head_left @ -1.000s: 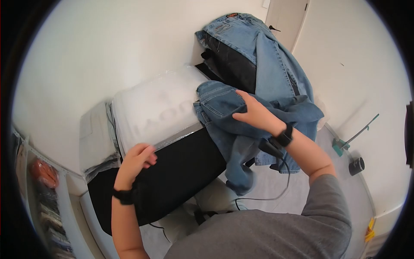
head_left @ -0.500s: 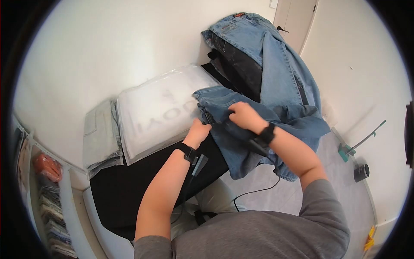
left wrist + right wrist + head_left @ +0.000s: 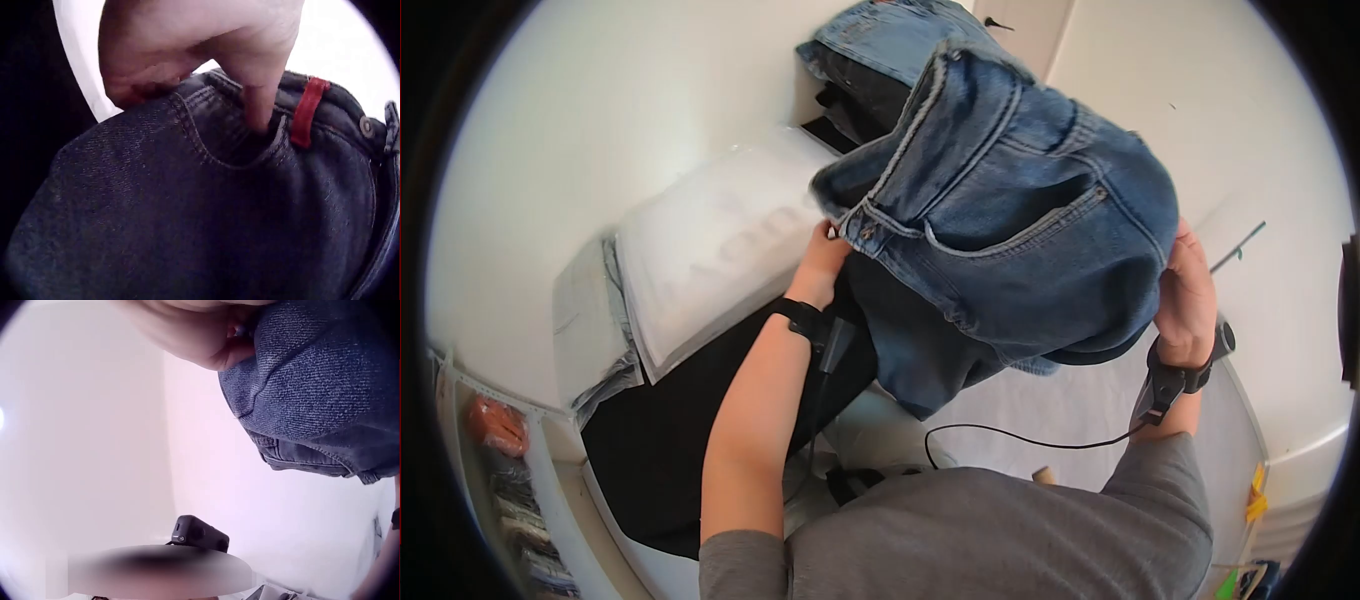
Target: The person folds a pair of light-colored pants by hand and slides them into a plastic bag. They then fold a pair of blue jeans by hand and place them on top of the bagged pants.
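Dark blue jeans (image 3: 1040, 250) are held up between my two hands, waistband tilted toward the upper left and front pocket gaping. My left hand (image 3: 822, 265) pinches the waistband beside its front button. In the left wrist view a digit of the left hand (image 3: 206, 37) dips into a front pocket (image 3: 231, 140), near a red belt loop (image 3: 309, 112). My right hand (image 3: 1185, 290) grips the other side of the jeans, its fingertips partly hidden by denim. The right wrist view shows the right hand (image 3: 187, 328) against bunched denim (image 3: 306, 381).
Plastic-wrapped white packages (image 3: 710, 250) lie on a black surface (image 3: 700, 450) at left. Lighter jeans (image 3: 880, 40) are heaped behind the held pair. A shelf (image 3: 570, 460) with bagged goods stands at lower left. A black cable (image 3: 1030, 437) runs to my right wrist.
Both hands have taken hold of the dark jeans and lifted them off the heap toward me. The right hand has moved right and the left hand has gone to the waistband.
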